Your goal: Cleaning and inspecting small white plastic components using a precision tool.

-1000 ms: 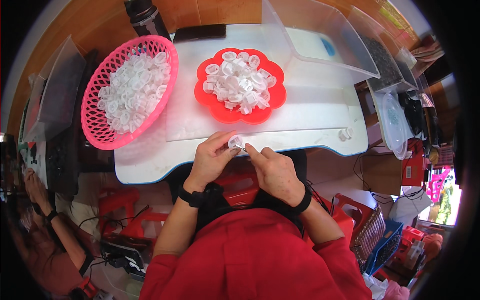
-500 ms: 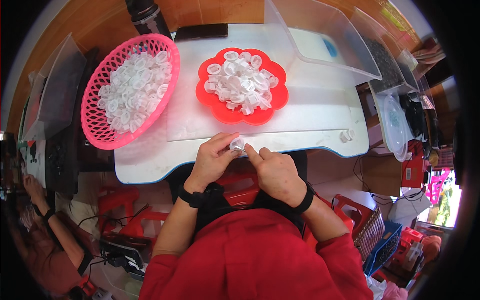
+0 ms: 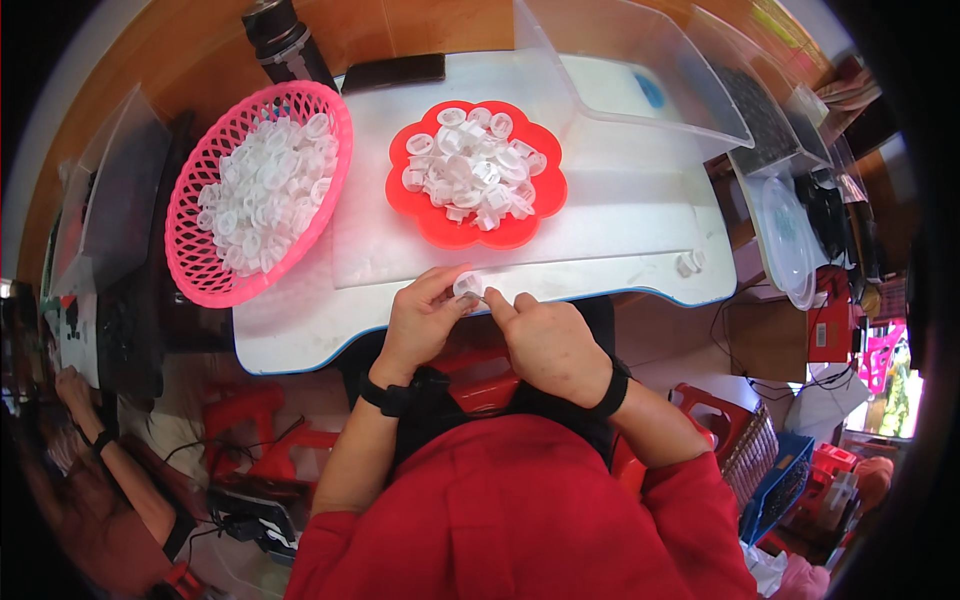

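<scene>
A small white plastic ring cap (image 3: 468,285) sits pinched between both hands at the near edge of the desk (image 3: 620,250), just in front of the red flower-shaped plate (image 3: 437,222). The left hand (image 3: 425,320) comes up from the lower edge with the forearm bare and a black watch (image 3: 385,396) on the wrist; its fingers curl closed around the left side of the cap, thumb and forefinger gripping it. The right hand (image 3: 550,345) angles in from the right, a black band (image 3: 610,390) at its wrist and a red sleeve (image 3: 690,500) further back; its fingers are bunched, the fingertips pressed to the cap's right side.

The cap looks smooth, round and translucent white. The red plate, glossy with a scalloped rim, carries a heap of similar white caps (image 3: 470,170). To the left of the plate stands a pink basket (image 3: 195,265) of open plastic lattice, oval and tilted, filled with more white caps (image 3: 262,190). The desk top is white and smooth with a blue rim. Behind and right of the plate rests a clear plastic bin (image 3: 640,70). Near the desk's right edge, right of the plate, lies a small loose white piece (image 3: 688,263).
</scene>
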A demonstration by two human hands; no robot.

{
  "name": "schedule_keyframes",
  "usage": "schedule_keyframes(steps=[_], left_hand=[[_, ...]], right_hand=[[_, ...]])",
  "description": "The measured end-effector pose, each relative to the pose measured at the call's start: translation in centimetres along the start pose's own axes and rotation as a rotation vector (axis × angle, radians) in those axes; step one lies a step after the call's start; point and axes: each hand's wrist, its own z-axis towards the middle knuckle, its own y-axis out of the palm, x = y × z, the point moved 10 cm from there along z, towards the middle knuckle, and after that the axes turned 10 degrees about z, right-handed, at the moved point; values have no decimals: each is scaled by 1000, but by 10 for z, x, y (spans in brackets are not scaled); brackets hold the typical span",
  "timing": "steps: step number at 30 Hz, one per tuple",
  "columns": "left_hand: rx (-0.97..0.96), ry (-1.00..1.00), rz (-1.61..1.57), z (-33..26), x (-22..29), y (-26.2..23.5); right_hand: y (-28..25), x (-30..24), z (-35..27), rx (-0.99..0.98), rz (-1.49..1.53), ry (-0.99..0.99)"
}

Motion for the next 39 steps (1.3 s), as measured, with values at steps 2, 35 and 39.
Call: schedule_keyframes(steps=[2,35,39], left_hand=[[-12,-21,1,0,2,1],[-4,-105,-127,-2,-6,0],[2,-109,-148,-1,-9,-2]], right_hand=[[1,7,-4,26,75,45],[17,32,3,-5,556,199],[14,30,3,21,457,225]])
